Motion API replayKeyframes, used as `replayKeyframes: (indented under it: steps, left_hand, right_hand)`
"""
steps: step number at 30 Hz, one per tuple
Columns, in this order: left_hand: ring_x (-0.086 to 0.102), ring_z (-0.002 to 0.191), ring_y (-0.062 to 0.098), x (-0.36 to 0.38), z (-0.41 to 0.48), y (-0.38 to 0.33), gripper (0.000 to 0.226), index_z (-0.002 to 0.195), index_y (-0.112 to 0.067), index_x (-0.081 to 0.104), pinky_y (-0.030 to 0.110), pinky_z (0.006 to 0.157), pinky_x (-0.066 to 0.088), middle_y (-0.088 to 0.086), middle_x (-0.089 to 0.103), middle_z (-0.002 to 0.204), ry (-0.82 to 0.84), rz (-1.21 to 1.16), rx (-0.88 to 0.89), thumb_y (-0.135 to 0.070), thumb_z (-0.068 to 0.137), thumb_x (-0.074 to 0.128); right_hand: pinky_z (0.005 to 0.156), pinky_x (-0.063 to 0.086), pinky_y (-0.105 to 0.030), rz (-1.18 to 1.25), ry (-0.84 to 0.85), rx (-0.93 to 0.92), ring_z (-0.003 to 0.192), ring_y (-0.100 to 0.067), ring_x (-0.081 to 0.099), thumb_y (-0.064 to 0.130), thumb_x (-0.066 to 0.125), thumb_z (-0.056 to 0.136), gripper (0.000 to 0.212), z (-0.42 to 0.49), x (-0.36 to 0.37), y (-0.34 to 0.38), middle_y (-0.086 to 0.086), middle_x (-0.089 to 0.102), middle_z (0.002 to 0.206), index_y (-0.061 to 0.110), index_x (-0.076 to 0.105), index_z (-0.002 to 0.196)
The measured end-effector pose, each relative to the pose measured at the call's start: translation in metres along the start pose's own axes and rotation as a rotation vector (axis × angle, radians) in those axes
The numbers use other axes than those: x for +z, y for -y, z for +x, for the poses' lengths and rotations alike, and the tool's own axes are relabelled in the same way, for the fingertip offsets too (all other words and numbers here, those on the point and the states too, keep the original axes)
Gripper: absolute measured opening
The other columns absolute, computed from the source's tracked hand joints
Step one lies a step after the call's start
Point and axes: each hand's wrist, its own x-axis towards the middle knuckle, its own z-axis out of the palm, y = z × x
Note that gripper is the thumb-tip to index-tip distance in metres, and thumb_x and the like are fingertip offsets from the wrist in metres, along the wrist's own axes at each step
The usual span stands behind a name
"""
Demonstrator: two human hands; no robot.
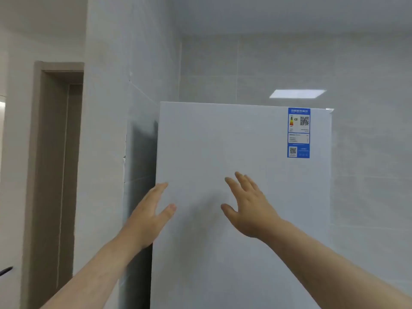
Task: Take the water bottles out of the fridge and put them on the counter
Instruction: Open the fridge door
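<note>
A tall white fridge [240, 139] fills the middle of the head view, its door closed. A blue energy label [298, 132] sticks to the door's upper right corner. My left hand [149, 215] is raised at the door's left edge, fingers spread, thumb over the front face. My right hand [247, 206] hovers in front of the middle of the door, fingers apart and holding nothing. Whether either hand touches the door I cannot tell. No water bottles and no counter are in view.
The fridge stands in a grey tiled corner [367, 152], with a dark narrow gap [142, 152] between its left side and the wall. Further left is a brown door frame [51, 175]. A ceiling light reflects on the back tiles [297, 93].
</note>
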Motion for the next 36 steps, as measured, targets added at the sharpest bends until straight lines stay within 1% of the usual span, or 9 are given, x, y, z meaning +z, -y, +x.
replayKeyframes:
  steps: [4, 7, 11, 15, 19, 23, 30, 33, 36]
  left_hand:
    - [0.030, 0.137, 0.011, 0.000, 0.046, 0.013, 0.070, 0.151, -0.023, 0.032, 0.028, 0.107, 0.023, -0.007, 0.034, 0.150, -0.174, 0.072, 0.082, -0.048, 0.088, 0.050]
    - [0.038, 0.127, 0.011, 0.000, 0.060, 0.018, 0.071, 0.147, -0.018, 0.039, 0.033, 0.104, 0.033, -0.011, 0.039, 0.136, -0.245, -0.084, 0.049, -0.047, 0.083, 0.049]
    - [0.047, 0.126, 0.014, -0.002, 0.066, 0.025, 0.064, 0.143, -0.020, 0.044, 0.039, 0.104, 0.041, -0.008, 0.049, 0.139, -0.231, -0.172, 0.084, -0.041, 0.083, 0.052]
    - [0.056, 0.104, -0.014, -0.003, 0.069, 0.024, 0.036, 0.125, -0.029, 0.049, 0.012, 0.082, 0.044, -0.029, 0.062, 0.109, -0.205, -0.338, 0.045, -0.019, 0.092, 0.057]
    - [0.064, 0.103, 0.005, -0.009, 0.070, 0.022, 0.030, 0.118, -0.026, 0.051, 0.028, 0.087, 0.050, -0.007, 0.065, 0.110, -0.194, -0.455, -0.012, -0.005, 0.096, 0.053]
    - [0.066, 0.105, 0.018, -0.013, 0.053, 0.014, 0.034, 0.117, -0.033, 0.052, 0.037, 0.089, 0.051, -0.002, 0.068, 0.112, -0.195, -0.478, 0.012, -0.020, 0.086, 0.057]
    - [0.064, 0.110, 0.005, -0.023, -0.010, -0.017, 0.052, 0.127, -0.048, 0.051, 0.023, 0.085, 0.053, -0.018, 0.067, 0.119, -0.222, -0.397, 0.142, -0.017, 0.085, 0.056]
    - [0.061, 0.111, -0.001, -0.024, -0.041, -0.044, 0.060, 0.119, -0.064, 0.051, 0.010, 0.081, 0.049, -0.027, 0.064, 0.120, -0.216, -0.339, 0.188, -0.013, 0.087, 0.054]
    - [0.061, 0.113, 0.002, -0.026, -0.073, -0.073, 0.060, 0.123, -0.063, 0.049, 0.013, 0.083, 0.050, -0.026, 0.064, 0.122, -0.236, -0.280, 0.209, -0.015, 0.086, 0.054]
  right_hand:
    - [0.120, 0.002, -0.050, -0.219, -0.155, -0.010, 0.150, -0.033, -0.004, 0.053, 0.044, 0.091, 0.077, 0.057, 0.015, 0.001, -0.010, -0.001, 0.165, 0.028, 0.011, 0.156]
    - [0.117, 0.008, -0.055, -0.317, -0.253, 0.021, 0.148, -0.039, 0.007, 0.057, 0.044, 0.086, 0.078, 0.073, 0.025, -0.003, -0.014, 0.010, 0.163, 0.027, 0.020, 0.154]
    - [0.116, 0.009, -0.056, -0.351, -0.293, 0.010, 0.147, -0.041, 0.012, 0.058, 0.045, 0.083, 0.081, 0.073, 0.034, -0.007, -0.016, 0.015, 0.162, 0.025, 0.024, 0.154]
    - [0.118, 0.003, -0.055, -0.348, -0.285, 0.014, 0.149, -0.039, 0.003, 0.061, 0.039, 0.084, 0.082, 0.073, 0.034, -0.006, -0.015, 0.006, 0.164, 0.027, 0.015, 0.156]
    - [0.119, -0.003, -0.052, -0.300, -0.259, 0.008, 0.150, -0.034, -0.006, 0.064, 0.031, 0.085, 0.082, 0.070, 0.031, -0.005, -0.012, -0.001, 0.165, 0.030, 0.008, 0.156]
    - [0.119, -0.002, -0.052, -0.291, -0.260, -0.008, 0.150, -0.032, -0.006, 0.065, 0.029, 0.086, 0.081, 0.060, 0.025, -0.007, -0.011, -0.002, 0.165, 0.030, 0.007, 0.156]
    - [0.120, 0.003, -0.047, -0.239, -0.254, -0.051, 0.150, -0.030, -0.002, 0.060, 0.035, 0.089, 0.076, 0.028, -0.011, -0.001, -0.011, 0.003, 0.165, 0.030, 0.013, 0.156]
    - [0.119, 0.003, -0.043, -0.157, -0.255, -0.060, 0.150, -0.028, -0.003, 0.055, 0.041, 0.092, 0.074, 0.020, -0.042, 0.009, -0.010, 0.003, 0.165, 0.029, 0.014, 0.156]
    - [0.119, 0.003, -0.040, -0.083, -0.267, -0.126, 0.151, -0.026, -0.003, 0.050, 0.043, 0.095, 0.071, 0.013, -0.086, 0.028, -0.006, 0.002, 0.166, 0.030, 0.014, 0.156]
